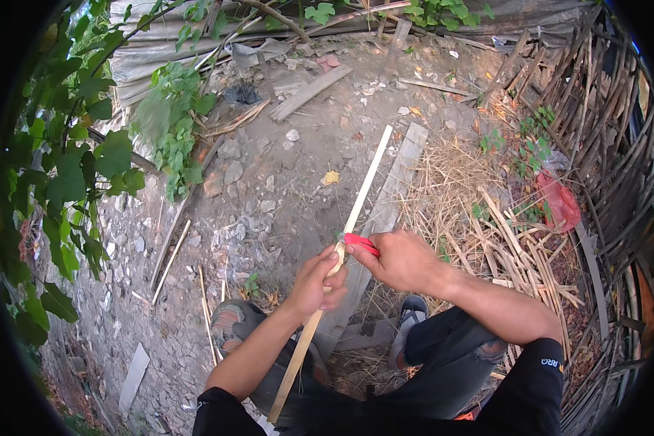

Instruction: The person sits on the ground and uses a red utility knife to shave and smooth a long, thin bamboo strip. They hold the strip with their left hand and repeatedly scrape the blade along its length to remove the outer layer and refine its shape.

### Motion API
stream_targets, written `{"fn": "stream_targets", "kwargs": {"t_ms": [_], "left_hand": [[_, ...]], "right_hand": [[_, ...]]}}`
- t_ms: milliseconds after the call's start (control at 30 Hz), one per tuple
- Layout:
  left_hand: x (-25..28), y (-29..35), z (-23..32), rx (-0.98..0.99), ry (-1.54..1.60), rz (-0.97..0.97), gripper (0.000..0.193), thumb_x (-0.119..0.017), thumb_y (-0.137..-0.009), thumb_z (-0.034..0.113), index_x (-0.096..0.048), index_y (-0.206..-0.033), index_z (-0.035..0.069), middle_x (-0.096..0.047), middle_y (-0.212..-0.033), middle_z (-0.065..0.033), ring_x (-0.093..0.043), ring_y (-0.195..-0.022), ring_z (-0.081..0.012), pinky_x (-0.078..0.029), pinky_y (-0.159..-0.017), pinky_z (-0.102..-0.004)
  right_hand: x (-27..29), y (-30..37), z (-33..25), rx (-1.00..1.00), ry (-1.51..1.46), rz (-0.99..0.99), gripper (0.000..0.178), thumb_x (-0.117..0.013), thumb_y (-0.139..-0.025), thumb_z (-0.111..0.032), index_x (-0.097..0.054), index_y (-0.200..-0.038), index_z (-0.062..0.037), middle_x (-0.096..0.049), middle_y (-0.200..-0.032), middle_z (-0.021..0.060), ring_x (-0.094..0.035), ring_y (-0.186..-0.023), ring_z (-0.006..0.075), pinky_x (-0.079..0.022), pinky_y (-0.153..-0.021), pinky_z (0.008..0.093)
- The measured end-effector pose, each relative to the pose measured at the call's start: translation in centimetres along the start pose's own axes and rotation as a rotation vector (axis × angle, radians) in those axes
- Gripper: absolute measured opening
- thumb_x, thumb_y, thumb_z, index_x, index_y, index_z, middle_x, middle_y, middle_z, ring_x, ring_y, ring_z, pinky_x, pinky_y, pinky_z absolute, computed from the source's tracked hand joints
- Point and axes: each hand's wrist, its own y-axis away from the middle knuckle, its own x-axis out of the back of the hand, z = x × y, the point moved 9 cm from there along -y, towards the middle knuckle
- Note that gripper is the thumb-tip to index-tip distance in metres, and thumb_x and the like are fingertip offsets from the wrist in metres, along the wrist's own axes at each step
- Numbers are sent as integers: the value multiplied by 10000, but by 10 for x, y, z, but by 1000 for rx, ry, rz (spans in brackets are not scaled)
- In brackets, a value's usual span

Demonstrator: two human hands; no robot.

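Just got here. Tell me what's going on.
A person is working on a long, pale wooden strip. The left hand grips it partway along, while the right hand holds a small red-handled tool against it, just beyond the left hand. The tool's working end is too small to make out clearly. A grey plank lies below, with loose straw and thin sticks scattered on the right.

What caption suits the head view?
Left hand grips a pale wooden strip; right hand holds a red-handled tool against it.
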Motion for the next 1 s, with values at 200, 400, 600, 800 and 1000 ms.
{"fn": "stream_targets", "kwargs": {"t_ms": [200, 400, 600, 800, 1000], "left_hand": [[23, 0, -12, 44, -48, 141, 256, -366, -1106, 300, -472, -1304, 176, -297, -655, 51, -243, -417, -49, -211, -373, -227], [19, -4, -7, 55, -144, 144, 426, -358, -1114, 315, -387, -1514, 172, -287, -665, 53, -240, -444, -44, -221, -404, -226], [-25, 41, -24, 133, -144, -212, 497, -330, -1120, 296, -321, -1571, 90, -288, -680, 60, -258, -474, -40, -243, -427, -224], [21, 33, -19, 97, -71, 19, 486, -327, -1115, 256, -314, -1582, 121, -292, -685, 56, -265, -478, -42, -223, -430, -220], [25, 11, -20, -42, -175, 115, 389, -367, -1120, 272, -415, -1465, 101, -306, -681, 45, -249, -451, -39, -204, -408, -226]], "right_hand": [[-11, -17, 6, 92, 28, 129, 614, -513, -1002, -569, -703, -808, -18, -655, -645, 237, -683, -677, 446, -557, -681, 533], [6, -47, 39, -66, 136, 227, 649, -486, -1009, -579, -727, -839, -1, -692, -735, 253, -703, -752, 447, -561, -731, 534], [131, -17, 241, -507, 7, 718, 728, -430, -1040, -578, -662, -758, 51, -623, -649, 265, -665, -678, 406, -505, -680, 502], [84, -15, 121, -209, -165, 485, 663, -504, -1020, -548, -595, -703, 28, -513, -535, 183, -546, -534, 338, -429, -577, 468], [-8, -9, 3, 108, -7, 88, 547, -522, -1015, -493, -688, -833, -4, -610, -602, 219, -646, -607, 427, -512, -609, 507]]}}
